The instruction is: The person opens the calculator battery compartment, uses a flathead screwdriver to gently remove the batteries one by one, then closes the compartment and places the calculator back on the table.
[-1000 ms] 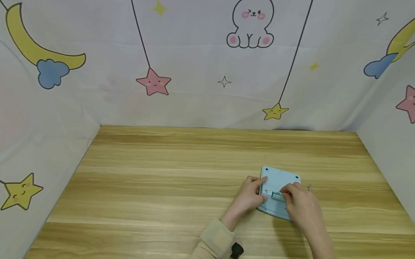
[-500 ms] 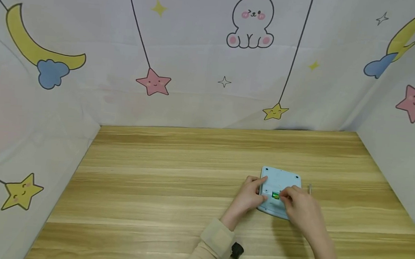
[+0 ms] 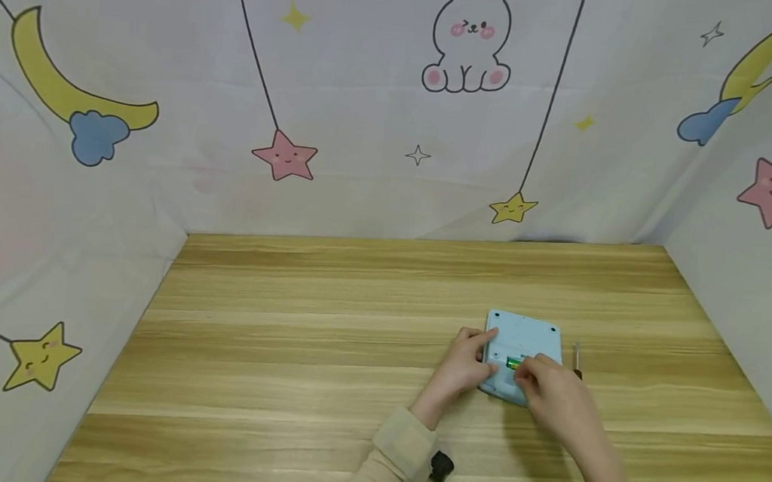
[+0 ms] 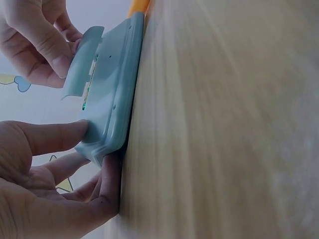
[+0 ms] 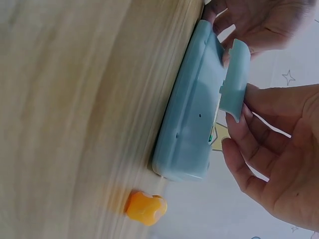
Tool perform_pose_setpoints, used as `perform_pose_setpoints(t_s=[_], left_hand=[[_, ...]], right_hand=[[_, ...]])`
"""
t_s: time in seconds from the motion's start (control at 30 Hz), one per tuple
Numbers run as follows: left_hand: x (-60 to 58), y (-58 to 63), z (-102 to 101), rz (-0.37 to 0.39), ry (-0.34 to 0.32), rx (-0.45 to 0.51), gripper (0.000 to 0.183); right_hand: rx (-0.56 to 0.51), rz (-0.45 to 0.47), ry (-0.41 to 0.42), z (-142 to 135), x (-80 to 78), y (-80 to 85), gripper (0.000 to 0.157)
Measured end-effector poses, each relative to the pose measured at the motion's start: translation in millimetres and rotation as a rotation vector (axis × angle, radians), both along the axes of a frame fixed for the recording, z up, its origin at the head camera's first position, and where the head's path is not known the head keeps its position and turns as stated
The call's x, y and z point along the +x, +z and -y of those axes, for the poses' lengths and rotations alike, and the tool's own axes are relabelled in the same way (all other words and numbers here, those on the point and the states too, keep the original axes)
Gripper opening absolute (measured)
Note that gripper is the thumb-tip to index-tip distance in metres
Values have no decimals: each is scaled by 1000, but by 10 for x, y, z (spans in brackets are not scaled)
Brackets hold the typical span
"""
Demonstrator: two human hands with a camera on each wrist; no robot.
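Observation:
A light blue calculator (image 3: 524, 333) lies back side up on the table. My left hand (image 3: 461, 364) grips its left edge, thumb on the back and fingers at the side, as the left wrist view shows. Between thumb and fingers of my right hand (image 3: 558, 391) is a battery cover (image 5: 237, 79), a curved blue piece with small tabs. It is tilted up over the bay in the calculator's back. Inside the uncovered bay shows a green battery (image 3: 513, 363). The right hand hides most of the cover in the head view.
A small screwdriver (image 3: 577, 358) lies right of the calculator; its orange handle (image 5: 146, 208) shows in the right wrist view. The wood-grain table (image 3: 316, 356) is enclosed by a white cloth (image 3: 368, 118) printed with stars, moons and a rabbit.
The cover, over the bay a second ago, has lifted off and the green battery shows. My right hand has moved slightly towards me with it. The left hand has stayed put.

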State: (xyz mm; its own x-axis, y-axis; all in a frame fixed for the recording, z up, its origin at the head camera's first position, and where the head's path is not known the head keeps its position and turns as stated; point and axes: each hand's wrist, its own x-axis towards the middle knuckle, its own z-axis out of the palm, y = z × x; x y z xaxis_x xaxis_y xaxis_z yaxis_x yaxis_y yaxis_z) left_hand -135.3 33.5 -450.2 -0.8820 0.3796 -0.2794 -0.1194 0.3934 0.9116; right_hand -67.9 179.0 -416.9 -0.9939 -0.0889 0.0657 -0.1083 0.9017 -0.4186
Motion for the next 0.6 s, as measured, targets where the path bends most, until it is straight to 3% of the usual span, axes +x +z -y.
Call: perform_pose_setpoints(t_s=[0.6], left_hand=[[3, 9, 11, 1, 2, 6, 61]], right_hand=[[50, 77, 67, 77, 31, -25, 10]])
